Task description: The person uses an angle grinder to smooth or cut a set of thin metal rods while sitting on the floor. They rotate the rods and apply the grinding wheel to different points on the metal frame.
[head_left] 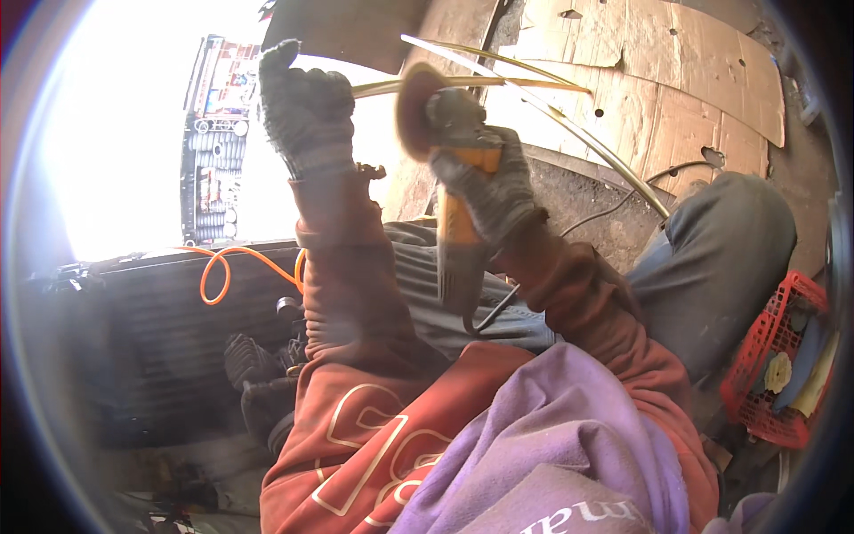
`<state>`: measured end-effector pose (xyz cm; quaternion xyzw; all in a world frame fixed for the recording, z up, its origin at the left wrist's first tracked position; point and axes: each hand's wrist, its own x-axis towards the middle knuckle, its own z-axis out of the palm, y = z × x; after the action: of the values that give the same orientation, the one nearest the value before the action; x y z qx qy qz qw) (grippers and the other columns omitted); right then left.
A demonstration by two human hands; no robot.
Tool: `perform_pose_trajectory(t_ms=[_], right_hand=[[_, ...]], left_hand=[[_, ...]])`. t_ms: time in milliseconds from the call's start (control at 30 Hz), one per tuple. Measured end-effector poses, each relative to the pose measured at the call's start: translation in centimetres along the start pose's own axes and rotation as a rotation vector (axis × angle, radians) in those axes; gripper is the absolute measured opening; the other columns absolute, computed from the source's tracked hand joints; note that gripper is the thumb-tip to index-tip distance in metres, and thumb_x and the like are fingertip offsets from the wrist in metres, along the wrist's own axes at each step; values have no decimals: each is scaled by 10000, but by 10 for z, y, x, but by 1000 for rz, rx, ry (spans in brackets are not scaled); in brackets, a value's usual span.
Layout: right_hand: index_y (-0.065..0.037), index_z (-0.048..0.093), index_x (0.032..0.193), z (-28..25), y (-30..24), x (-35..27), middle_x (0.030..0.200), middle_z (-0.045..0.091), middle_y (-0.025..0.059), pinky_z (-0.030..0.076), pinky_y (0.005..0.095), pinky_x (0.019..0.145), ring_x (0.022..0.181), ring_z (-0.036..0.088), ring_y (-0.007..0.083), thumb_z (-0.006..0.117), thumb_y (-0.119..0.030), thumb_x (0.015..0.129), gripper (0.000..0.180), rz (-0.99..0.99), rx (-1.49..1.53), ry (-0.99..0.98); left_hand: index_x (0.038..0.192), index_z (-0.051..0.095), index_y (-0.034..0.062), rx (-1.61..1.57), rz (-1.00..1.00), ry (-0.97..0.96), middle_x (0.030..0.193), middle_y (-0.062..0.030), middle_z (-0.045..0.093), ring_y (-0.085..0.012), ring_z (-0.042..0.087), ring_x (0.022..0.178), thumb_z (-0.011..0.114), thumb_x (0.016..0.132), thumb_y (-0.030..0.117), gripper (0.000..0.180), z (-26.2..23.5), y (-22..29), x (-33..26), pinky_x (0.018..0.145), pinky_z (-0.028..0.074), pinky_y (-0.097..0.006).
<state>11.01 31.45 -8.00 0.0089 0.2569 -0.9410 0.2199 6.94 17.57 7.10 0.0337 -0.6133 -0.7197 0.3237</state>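
My right hand (489,191), in a grey work glove, is wrapped round the body of a yellow and grey angle grinder (458,222). The grinder is held upright, its reddish-brown disc (418,111) at the top. Left of the disc, my gloved left hand (307,107) is closed with the thumb sticking up, at the end of a thin gold-coloured metal strip (378,88). The strip runs rightward behind the disc; whether the disc touches it I cannot tell. A long shiny strip (569,126) slants down past it toward my knee.
Flattened cardboard (640,98) covers the floor ahead. The grinder's dark cord (503,307) passes my leg. At right stands a red plastic basket (774,365) with pieces inside. An orange coiled hose (213,267) lies at left, by a dark ribbed surface (178,347). Bright glare fills the upper left.
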Motion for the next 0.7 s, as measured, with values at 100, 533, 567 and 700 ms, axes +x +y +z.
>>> perform_pose_trajectory(t_ms=[100,533,567,700], right_hand=[[-85,505,1080,-36,-3,24,923,638,53,529,281,691,773,606,131,743,-92,790,376,135,20,41],[-94,493,1114,-46,14,28,936,610,34,516,279,710,790,590,128,765,-167,778,438,186,-18,76],[-116,504,1106,-54,18,31,932,606,31,518,280,698,803,589,132,757,-163,783,413,180,-2,36],[-112,485,1113,-13,18,9,969,590,34,516,302,738,851,583,137,762,-111,765,445,22,99,-35]], left_hand=[[993,565,16,88,51,-4,549,53,363,-79,381,445,524,919,118,132,7,-5,-6,429,381,-266],[836,542,117,106,15,233,500,72,255,-66,279,393,563,900,162,81,5,-5,3,375,291,-239],[836,542,117,104,12,229,500,72,255,-66,279,393,563,900,162,81,4,-7,4,375,291,-239],[889,535,96,119,28,254,520,69,268,-71,288,397,554,907,171,80,-3,-13,2,382,306,-235]])
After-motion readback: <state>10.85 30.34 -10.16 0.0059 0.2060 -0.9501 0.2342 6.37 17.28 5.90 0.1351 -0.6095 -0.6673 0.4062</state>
